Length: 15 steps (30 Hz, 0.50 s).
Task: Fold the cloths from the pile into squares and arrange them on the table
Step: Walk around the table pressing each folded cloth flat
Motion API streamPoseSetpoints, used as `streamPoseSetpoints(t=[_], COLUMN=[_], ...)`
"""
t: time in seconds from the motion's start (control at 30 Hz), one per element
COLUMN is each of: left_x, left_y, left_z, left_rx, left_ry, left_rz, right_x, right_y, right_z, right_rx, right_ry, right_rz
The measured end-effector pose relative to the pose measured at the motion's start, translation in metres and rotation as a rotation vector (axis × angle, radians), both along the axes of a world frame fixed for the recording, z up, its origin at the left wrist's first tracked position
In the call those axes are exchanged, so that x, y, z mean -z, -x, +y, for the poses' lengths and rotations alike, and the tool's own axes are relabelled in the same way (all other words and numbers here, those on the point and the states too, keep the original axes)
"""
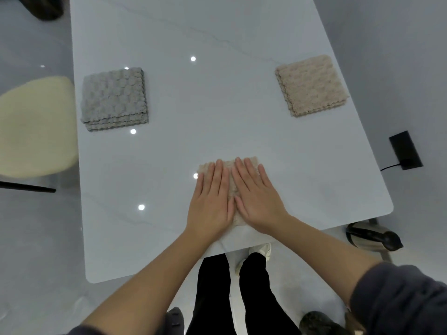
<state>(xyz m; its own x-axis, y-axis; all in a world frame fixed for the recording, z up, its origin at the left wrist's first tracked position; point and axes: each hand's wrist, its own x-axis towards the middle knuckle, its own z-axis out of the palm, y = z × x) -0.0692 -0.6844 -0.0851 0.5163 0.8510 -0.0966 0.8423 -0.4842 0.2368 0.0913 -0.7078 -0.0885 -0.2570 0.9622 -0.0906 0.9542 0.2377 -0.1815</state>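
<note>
Beige cloth (pixel 231 183) lies pressed under the flat, open left hand (pixel 210 201) and right hand (pixel 258 201); grey stack (pixel 113 97) and beige stack (pixel 312 84) look finished.

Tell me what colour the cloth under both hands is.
The cloth is beige with a bumpy texture, seen in the head view.

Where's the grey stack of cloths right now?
In the head view, the grey stack lies on the left of the table, beside the cream chair, opposite the beige stack.
</note>
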Motion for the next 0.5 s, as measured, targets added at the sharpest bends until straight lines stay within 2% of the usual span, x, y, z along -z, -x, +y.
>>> streamPoseSetpoints(t=[0.5], left_x=[-0.007], left_y=[0.004], left_z=[0.005], left_rx=[-0.002], left_ry=[0.051], left_rz=[0.027], right_x=[-0.011], right_y=[-0.014], right_z=[0.000], right_rx=[-0.016], right_ry=[0.080], right_rz=[-0.029])
